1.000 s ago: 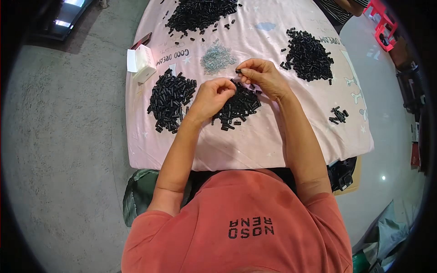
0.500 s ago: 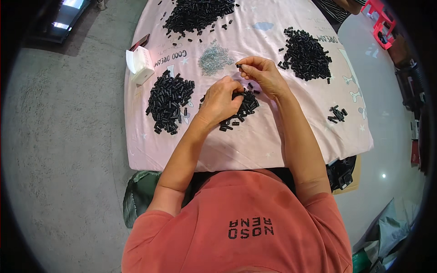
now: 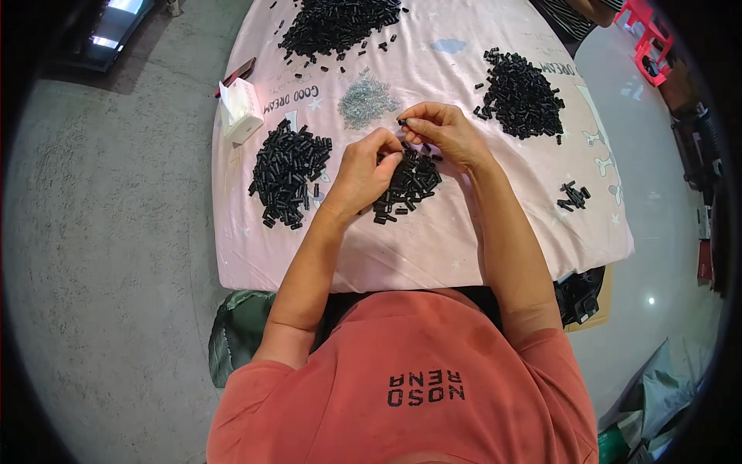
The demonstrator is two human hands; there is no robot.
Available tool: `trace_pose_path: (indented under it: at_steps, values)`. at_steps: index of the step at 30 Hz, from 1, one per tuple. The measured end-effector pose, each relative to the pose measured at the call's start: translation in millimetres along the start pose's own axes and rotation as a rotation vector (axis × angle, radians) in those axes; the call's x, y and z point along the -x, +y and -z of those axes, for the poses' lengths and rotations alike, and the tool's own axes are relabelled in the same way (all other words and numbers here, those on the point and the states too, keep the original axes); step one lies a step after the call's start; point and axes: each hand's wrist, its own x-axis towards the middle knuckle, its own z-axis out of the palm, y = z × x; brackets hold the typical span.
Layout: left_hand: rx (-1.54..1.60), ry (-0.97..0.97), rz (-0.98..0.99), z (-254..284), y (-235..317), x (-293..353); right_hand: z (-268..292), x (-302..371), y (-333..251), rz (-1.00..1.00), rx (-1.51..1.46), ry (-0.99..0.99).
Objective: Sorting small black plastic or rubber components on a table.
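Black bits (image 3: 416, 179) make five piles, clear bits (image 3: 365, 102) one, the right hand (image 3: 450, 135) pinches one black piece (image 3: 403, 122), and whether the left hand (image 3: 363, 172) grips anything is hidden.

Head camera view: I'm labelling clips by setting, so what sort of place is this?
Probably a homelike indoor workspace: pale pink printed cloth lies spread out, small black cylindrical pieces are heaped on it, and a white boxy tissue pack stands alongside.
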Motion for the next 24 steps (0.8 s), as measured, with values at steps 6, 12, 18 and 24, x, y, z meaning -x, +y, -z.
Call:
trace_pose_path:
  at_steps: [6, 12, 18, 24]
  values:
    - [0.51, 0.081, 0.01, 1, 0, 3, -1, 4, -1, -0.042, 0.002, -0.026]
    - [0.598, 0.115, 0.016, 7, -6, 5, -4, 5, -3, -0.051, -0.003, -0.07]
    - [0.5, 0.15, 0.003, 7, -1, 7, -7, 9, -7, -0.071, -0.001, -0.101]
    - [0.344, 0.227, -0.019, 6, -4, 8, -7, 7, -5, -0.077, -0.003, -0.106]
